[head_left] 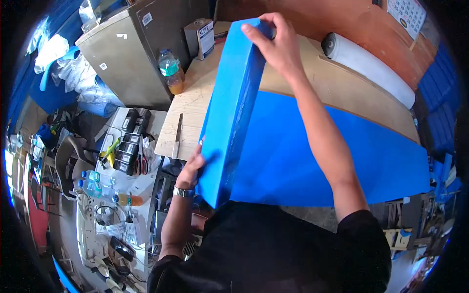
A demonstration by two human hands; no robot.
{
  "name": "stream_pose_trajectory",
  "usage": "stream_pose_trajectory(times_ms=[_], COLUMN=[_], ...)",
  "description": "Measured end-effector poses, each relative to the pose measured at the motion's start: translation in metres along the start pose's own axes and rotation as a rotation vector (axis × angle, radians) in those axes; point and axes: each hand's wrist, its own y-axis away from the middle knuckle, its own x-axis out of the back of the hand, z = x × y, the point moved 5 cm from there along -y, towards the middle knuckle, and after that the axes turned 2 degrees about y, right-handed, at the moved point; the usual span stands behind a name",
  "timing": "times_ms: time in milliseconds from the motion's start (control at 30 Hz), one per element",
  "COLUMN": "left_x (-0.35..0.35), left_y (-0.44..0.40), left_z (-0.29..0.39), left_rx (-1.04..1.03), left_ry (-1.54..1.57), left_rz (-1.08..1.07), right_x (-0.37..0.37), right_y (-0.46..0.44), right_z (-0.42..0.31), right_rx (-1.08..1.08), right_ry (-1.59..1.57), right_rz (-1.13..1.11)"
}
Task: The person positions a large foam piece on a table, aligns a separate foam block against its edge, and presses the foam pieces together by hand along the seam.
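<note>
A long blue block (228,97), which looks like foam, is held tilted up in front of me, above the table. My right hand (279,43) grips its far upper end, with the thumb on the near face and the fingers over the edge. Around the lower left edge is my left hand (192,168), its fingers partly hidden by the block. A wristwatch (183,191) is on my left wrist. Beneath the block, a large blue sheet (312,151) lies spread over the wooden table. A long-bladed knife (179,136) rests near the table's left edge.
Bottles (171,73) and a small box (200,39) stand at the back left beside a metal cabinet (129,61). A white roll (369,68) lies along the back. Left of the table, a sewing machine (85,229), black cases (129,146) and scissors (141,158) sit on a white table.
</note>
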Motion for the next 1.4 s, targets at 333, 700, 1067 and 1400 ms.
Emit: stream_pose_trajectory(times_ms=[333, 700, 1067, 1400], left_x=[-0.052, -0.129, -0.109, -0.148], left_y=[-0.034, -0.051, -0.040, -0.014], left_z=[-0.031, -0.056, -0.062, -0.015], left_rx=[0.012, 0.137, -0.067, -0.367], left_ry=[0.157, 1.021, 0.347, -0.701], left_rz=[-0.104, -0.843, -0.196, -0.225], right_x=[0.018, -0.019, 0.029, 0.055], right_y=[0.045, 0.190, 0.154, 0.155], right_z=[0.035, 0.049, 0.035, 0.060], right_rx=[-0.305, -0.966, -0.660, -0.664], right_ry=[-0.610, -1.181, -0.582, -1.231], right_rz=[-0.035, -0.331, -0.120, -0.004])
